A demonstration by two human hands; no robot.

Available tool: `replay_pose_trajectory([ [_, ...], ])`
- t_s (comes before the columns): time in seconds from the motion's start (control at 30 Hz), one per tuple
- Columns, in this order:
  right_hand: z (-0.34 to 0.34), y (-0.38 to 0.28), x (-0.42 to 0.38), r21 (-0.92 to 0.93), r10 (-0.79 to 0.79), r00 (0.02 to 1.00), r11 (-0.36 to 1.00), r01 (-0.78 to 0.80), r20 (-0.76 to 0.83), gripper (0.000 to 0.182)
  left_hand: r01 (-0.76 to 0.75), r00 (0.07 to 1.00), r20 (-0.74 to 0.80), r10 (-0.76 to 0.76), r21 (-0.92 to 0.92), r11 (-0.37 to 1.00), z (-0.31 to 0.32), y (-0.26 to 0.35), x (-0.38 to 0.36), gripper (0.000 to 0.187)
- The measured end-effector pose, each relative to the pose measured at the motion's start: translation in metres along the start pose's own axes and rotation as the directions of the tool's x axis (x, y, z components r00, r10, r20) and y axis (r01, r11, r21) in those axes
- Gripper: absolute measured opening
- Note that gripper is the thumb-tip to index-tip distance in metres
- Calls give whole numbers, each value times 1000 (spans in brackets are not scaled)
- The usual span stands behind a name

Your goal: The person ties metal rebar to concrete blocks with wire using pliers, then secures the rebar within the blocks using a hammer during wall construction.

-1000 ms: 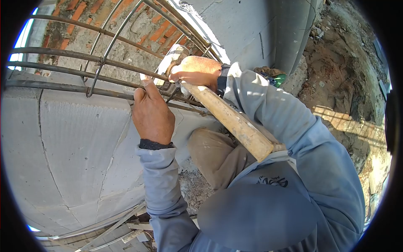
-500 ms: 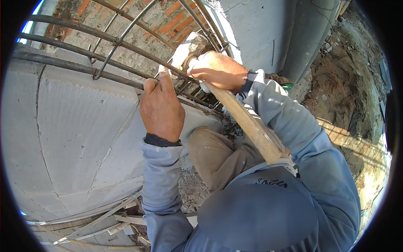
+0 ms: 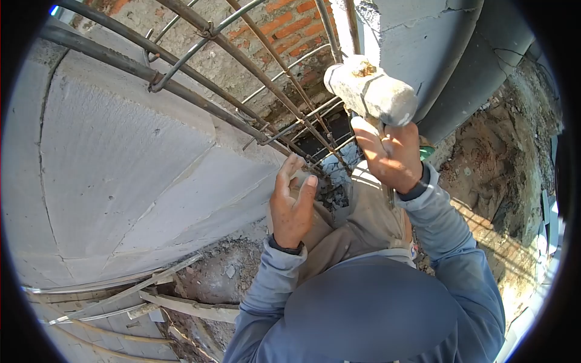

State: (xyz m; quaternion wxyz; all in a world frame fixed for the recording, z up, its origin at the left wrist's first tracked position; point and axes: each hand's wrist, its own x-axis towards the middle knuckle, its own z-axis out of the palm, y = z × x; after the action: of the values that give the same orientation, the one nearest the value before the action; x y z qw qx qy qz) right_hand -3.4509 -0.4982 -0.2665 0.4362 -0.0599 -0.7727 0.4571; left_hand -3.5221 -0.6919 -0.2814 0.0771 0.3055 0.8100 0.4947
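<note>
My right hand [image 3: 394, 156] is closed round the handle of a sledgehammer [image 3: 374, 92], gripping it close under the worn, pale head. The head is raised to the right of the rebar cage [image 3: 209, 104], and most of the handle is hidden behind the hand and forearm. Just below the lower end of the cage is my left hand [image 3: 294, 204], its thumb and fingers apart and slightly bent, with nothing in it. Thin stirrups are tied across the long steel bars near both hands.
A grey block wall [image 3: 127, 163] runs along the left. Exposed brick [image 3: 284, 27] lies behind the bars, and a grey pipe [image 3: 484, 66] stands at the upper right. Broken rubble [image 3: 336, 169] fills the corner below the cage. Wooden strips [image 3: 193, 307] lie at the lower left.
My left hand has come off the bars and moved down and right. My right hand has carried the sledgehammer right, away from the cage. The view has shifted too.
</note>
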Motion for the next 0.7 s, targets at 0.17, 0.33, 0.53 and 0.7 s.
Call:
replay_pose_trajectory([
  [0.17, -10, -29, -24, 164, 288, 944, 936, -313, 159, 24, 199, 980, 101, -171, -495, 846, 8, 2, 14, 58],
  [0.33, -8, -24, -38, 222, 468, 840, 820, -528, 273, 27, 188, 981, 88, -175, -676, 713, 4, 3, 25, 63],
  [0.53, -6, -35, -27, 370, 448, 829, 747, -553, 335, 30, 106, 993, 73, -88, -879, 465, 18, 7, 38, 61],
  [0.7, -4, -38, -2, 200, 543, 757, 748, -633, 363, 18, 94, 996, 94, -1, -995, -29, 23, 20, 47, 54],
])
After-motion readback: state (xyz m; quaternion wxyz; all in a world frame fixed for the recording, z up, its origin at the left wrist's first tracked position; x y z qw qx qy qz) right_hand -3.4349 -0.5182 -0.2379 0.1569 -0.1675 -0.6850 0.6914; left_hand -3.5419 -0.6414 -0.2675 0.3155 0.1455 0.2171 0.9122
